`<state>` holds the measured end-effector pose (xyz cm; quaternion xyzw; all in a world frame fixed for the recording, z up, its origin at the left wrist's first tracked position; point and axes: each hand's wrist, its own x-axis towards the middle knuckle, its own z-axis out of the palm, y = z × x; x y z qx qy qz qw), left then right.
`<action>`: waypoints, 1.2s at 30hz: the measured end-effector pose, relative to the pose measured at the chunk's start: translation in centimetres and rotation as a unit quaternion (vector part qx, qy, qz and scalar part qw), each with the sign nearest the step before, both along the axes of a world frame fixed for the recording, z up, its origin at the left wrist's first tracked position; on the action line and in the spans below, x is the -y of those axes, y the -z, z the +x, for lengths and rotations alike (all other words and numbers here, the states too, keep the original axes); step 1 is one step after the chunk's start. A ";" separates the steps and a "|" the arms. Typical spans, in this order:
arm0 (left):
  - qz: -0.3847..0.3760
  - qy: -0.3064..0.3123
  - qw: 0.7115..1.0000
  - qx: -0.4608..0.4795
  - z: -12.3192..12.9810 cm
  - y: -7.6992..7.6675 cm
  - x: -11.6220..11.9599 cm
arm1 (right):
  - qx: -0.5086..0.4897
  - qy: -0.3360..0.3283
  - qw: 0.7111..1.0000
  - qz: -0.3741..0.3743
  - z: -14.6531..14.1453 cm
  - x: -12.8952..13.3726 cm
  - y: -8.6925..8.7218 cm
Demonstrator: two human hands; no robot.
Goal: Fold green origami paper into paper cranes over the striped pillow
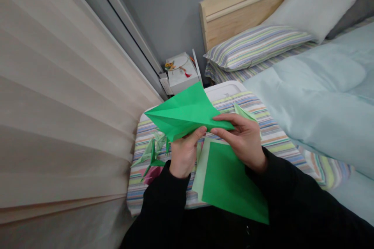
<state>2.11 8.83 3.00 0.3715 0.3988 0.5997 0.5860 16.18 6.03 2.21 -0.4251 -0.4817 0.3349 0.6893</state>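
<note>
A creased sheet of green origami paper (pixel 184 111) is held up above a small table, partly folded, with one point toward the left. My left hand (pixel 184 153) grips its lower edge, the thumb on top and the other fingers hidden beneath. At the right corner, my right hand (pixel 244 136) pinches the paper between thumb and fingers. Below lie a flat green sheet (pixel 230 179) and a paler green sheet (pixel 201 173) partly under it. Folded green paper pieces (pixel 153 155) and a pink paper piece (pixel 152 174) rest left of my left hand.
The small table (pixel 223 90) has a striped cloth (pixel 277 136) over it. A light green folded paper (pixel 244 112) lies beyond my right hand. A bed with a pale blue quilt (pixel 318 81) stands right, a curtain (pixel 67 97) hangs left, and a white bedside cabinet (pixel 182 79) is behind.
</note>
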 end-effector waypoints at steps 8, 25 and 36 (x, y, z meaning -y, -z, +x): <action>0.038 -0.059 0.998 -0.004 0.2 0.0 -0.1 | -0.068 -0.025 0.997 -0.028 -0.4 0.0 -0.3; 0.061 -0.043 0.992 -0.106 -0.4 0.9 0.1 | -0.179 -0.097 0.968 -0.150 -0.4 -0.5 -0.2; 0.071 -0.048 0.984 -0.154 -0.7 0.7 0.2 | -0.134 -0.064 0.984 -0.094 -0.6 -0.1 0.0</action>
